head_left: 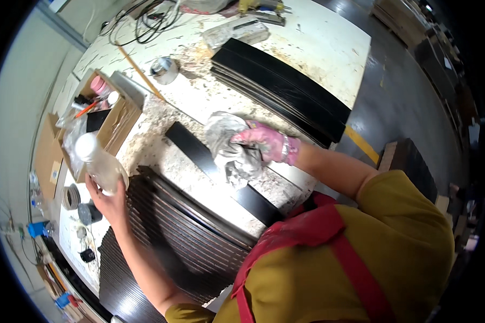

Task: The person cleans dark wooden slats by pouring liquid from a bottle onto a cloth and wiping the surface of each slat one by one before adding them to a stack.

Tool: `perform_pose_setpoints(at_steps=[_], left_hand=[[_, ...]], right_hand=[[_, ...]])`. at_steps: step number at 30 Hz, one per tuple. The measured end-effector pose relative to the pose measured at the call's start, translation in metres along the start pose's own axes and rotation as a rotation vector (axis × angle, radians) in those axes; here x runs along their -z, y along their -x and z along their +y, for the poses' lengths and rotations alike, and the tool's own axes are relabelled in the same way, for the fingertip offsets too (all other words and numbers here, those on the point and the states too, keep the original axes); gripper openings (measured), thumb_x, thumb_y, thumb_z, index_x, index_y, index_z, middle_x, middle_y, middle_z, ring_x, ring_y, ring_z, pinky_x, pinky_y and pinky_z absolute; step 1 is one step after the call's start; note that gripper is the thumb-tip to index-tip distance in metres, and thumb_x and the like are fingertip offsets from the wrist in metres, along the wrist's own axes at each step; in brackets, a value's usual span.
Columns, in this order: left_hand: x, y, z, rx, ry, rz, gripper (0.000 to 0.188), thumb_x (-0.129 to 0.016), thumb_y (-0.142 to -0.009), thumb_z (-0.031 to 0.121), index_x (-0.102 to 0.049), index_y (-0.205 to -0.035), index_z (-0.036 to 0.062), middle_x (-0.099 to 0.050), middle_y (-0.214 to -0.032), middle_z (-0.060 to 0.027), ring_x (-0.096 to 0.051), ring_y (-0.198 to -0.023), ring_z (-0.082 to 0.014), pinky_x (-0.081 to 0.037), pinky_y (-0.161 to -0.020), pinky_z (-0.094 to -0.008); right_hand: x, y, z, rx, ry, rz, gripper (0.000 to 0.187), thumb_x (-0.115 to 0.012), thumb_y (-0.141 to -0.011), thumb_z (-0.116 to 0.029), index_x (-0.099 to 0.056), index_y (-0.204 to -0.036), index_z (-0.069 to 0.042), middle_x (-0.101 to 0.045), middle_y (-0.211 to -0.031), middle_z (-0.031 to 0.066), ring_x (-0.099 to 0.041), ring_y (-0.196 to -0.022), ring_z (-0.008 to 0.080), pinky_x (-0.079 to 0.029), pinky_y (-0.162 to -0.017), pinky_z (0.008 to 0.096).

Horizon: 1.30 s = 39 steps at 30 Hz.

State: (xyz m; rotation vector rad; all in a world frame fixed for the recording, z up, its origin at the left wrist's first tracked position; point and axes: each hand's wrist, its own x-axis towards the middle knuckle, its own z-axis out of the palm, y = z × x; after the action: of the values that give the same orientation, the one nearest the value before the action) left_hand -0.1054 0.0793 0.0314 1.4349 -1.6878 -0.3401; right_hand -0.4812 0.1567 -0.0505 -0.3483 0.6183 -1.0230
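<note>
Toward the counter's (328, 32) far edge lie cables (148, 26) and a yellow tool (260, 6); a tape roll (170, 73) sits beside a stick (140, 71). Left, a box (126, 121) holds a pink tub (98, 85). A yellow line (362, 145) marks the floor (393, 81).

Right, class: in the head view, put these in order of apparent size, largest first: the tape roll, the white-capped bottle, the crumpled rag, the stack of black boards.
1. Stack of black boards, clearly largest
2. Crumpled rag, partly covered by the glove
3. White-capped bottle, perhaps enlarged by nearness
4. Tape roll
</note>
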Motion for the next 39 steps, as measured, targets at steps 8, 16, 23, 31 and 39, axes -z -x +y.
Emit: perform_pose_setpoints(at_steps=[8, 16, 23, 31, 39], left_hand=[[-0.009, 0.062, 0.107, -0.361, -0.496, -0.548, 0.089, -0.083, -0.049, 0.010, -0.048, -0.129, 0.0196, -0.049, -0.116, -0.0151, -0.051, -0.105, -0.0321, -0.044, -0.088, -0.0443], [-0.010, 0.068, 0.137, -0.499, -0.824, -0.533, 0.085, -0.079, -0.056, 0.011, -0.045, -0.133, 0.0295, -0.050, -0.124, -0.0069, -0.049, -0.110, -0.0285, -0.039, -0.088, -0.0420], [-0.016, 0.070, 0.154, -0.610, -0.819, -0.556, 0.081, -0.073, -0.059, 0.002, -0.046, -0.132, 0.0286, -0.052, -0.119, -0.0077, -0.051, -0.108, -0.0291, -0.040, -0.090, -0.0431], [-0.008, 0.057, 0.162, -0.637, -0.939, -0.475, 0.076, -0.066, -0.060, -0.003, -0.051, -0.128, 0.0260, -0.056, -0.111, -0.0047, -0.052, -0.106, -0.0240, -0.040, -0.087, -0.0393], [-0.006, 0.068, 0.164, -0.710, -0.936, -0.497, 0.062, -0.059, -0.072, 0.004, -0.051, -0.127, 0.0311, -0.055, -0.106, -0.0040, -0.053, -0.103, -0.0218, -0.039, -0.088, -0.0400]], right_hand=[[-0.055, 0.000, -0.006, -0.028, -0.161, 0.008, 0.020, -0.054, -0.093, -0.017, -0.059, -0.107, -0.004, -0.066, -0.084, 0.0039, -0.064, -0.072, 0.0123, -0.055, -0.061, 0.0259], [-0.036, 0.024, 0.001, 0.017, -0.076, -0.002, 0.031, -0.045, -0.097, -0.025, -0.051, -0.120, -0.005, -0.064, -0.096, 0.0049, -0.064, -0.081, 0.0142, -0.057, -0.066, 0.0285], [-0.044, 0.039, 0.011, 0.015, 0.037, 0.029, 0.024, -0.052, -0.092, -0.024, -0.058, -0.112, -0.011, -0.058, -0.094, -0.0014, -0.057, -0.082, 0.0075, -0.051, -0.060, 0.0232], [-0.022, 0.036, 0.001, -0.168, -0.212, 0.000, 0.036, -0.041, -0.098, -0.033, -0.060, -0.091, -0.005, -0.063, -0.069, 0.0031, -0.058, -0.051, 0.0092, -0.046, -0.040, 0.0221], [-0.009, 0.026, 0.010, -0.209, -0.316, 0.102, 0.032, -0.040, -0.097, -0.030, -0.058, -0.097, -0.004, -0.064, -0.067, 0.0032, -0.060, -0.051, 0.0103, -0.049, -0.041, 0.0243]])
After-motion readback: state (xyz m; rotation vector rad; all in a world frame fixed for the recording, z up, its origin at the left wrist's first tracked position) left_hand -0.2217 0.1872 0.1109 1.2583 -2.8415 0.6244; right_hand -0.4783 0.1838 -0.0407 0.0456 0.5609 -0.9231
